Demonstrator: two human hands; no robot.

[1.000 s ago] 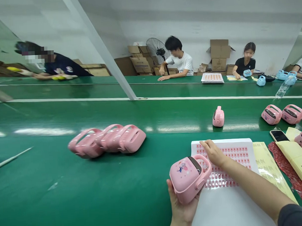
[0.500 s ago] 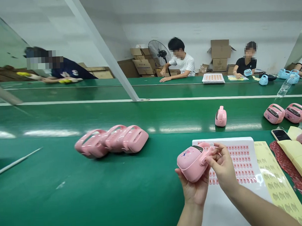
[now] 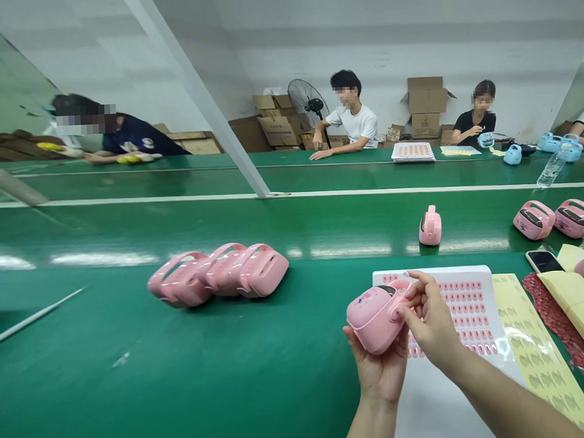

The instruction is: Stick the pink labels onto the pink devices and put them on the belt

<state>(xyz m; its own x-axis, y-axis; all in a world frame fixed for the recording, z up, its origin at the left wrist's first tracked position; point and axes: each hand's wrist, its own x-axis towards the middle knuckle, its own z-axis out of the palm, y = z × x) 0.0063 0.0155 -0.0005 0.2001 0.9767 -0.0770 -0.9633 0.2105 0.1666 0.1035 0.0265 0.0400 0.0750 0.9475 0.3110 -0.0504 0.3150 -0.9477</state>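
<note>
My left hand (image 3: 380, 365) cups a small pink handled case (image 3: 373, 312) from below, above the green table. My right hand (image 3: 432, 322) pinches at the case's handle end with fingertips together; what is between them is too small to make out. Under both hands lies a white sheet of small red stickers (image 3: 463, 305). Three pink cases (image 3: 219, 274) lie bunched together to the left on the belt.
A single pink case (image 3: 430, 227) stands upright on the belt ahead. More pink cases (image 3: 556, 219), a phone (image 3: 544, 261) and yellow sticker sheets (image 3: 540, 350) sit at the right. Several people work at the far green table, with cardboard boxes and a fan behind them.
My right hand left the sticker sheet and came to the case's handle. My left hand raised and turned the case. The view shifted slightly left.
</note>
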